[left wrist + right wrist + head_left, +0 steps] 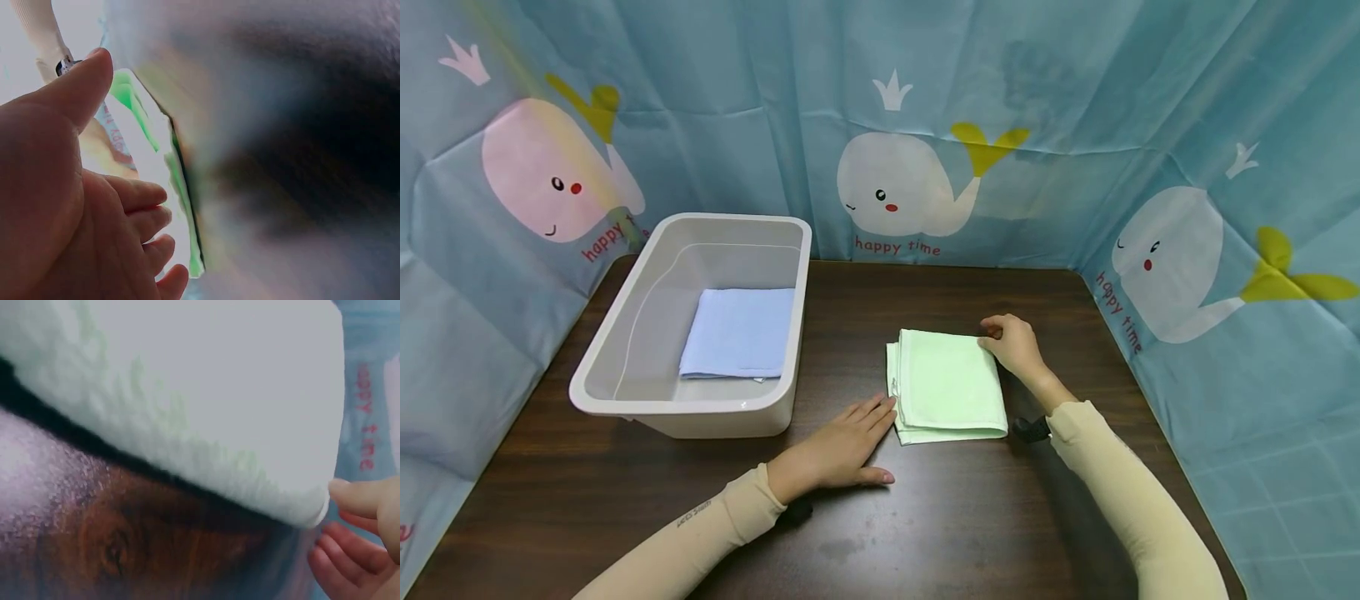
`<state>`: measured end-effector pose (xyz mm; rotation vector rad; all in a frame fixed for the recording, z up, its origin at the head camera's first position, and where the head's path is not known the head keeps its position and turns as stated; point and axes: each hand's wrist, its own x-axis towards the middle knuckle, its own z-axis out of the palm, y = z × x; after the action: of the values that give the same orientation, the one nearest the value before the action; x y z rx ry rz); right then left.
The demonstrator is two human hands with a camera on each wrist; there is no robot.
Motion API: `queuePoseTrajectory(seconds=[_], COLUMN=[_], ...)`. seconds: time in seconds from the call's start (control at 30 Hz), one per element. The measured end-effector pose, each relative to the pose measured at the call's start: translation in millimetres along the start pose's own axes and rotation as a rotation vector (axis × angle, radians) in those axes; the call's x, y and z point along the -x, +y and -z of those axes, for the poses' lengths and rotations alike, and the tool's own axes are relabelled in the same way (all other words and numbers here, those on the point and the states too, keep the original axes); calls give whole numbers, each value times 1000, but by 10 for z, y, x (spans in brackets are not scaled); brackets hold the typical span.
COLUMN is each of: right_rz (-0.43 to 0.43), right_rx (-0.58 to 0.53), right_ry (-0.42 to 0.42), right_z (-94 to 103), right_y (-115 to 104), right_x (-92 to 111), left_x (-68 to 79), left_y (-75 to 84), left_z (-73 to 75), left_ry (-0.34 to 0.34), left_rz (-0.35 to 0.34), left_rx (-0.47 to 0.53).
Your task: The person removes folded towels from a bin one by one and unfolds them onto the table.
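A folded light green cloth (951, 379) lies on the table, its layers slightly offset along the left side. My left hand (842, 446) is spread palm down, fingertips right at the cloth's left edge; its fingers also show beside the green layers (178, 194) in the left wrist view. At the far right corner, my right hand (1017, 346) pinches the cloth between thumb and curled fingers. The right wrist view shows that thumb (353, 497) against the rounded corner of the cloth (250, 406).
Left of the cloth stands a grey-white plastic basin (688, 407) with a folded blue cloth (741, 333) inside. The dark wooden table (940, 533) is bordered by a blue curtain (1060, 83) with whale prints at the back and both sides.
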<state>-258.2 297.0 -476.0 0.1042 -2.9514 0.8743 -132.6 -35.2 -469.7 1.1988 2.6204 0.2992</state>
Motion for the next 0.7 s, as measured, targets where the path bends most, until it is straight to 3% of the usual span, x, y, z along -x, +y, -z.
queuePoseTrajectory(seconds=[0.2,0.3,0.43,0.7], right_rz=[135,220,261,323], right_rx=[-20,-36,-49,-56], right_ry=[54,17,-66,-208], right_z=[2,-40,-156,-438], right_y=[-396,-605,-796,-891], right_x=[206,317,472,737], left_x=[0,1,-3,24], left_y=[-18,-36,-51,-54], left_z=[-3,-18,-38,-53], left_ry=[-1,-13,-21,-32], left_rz=[-1,0,-6,-8], left_rx=[2,2,-14,-41])
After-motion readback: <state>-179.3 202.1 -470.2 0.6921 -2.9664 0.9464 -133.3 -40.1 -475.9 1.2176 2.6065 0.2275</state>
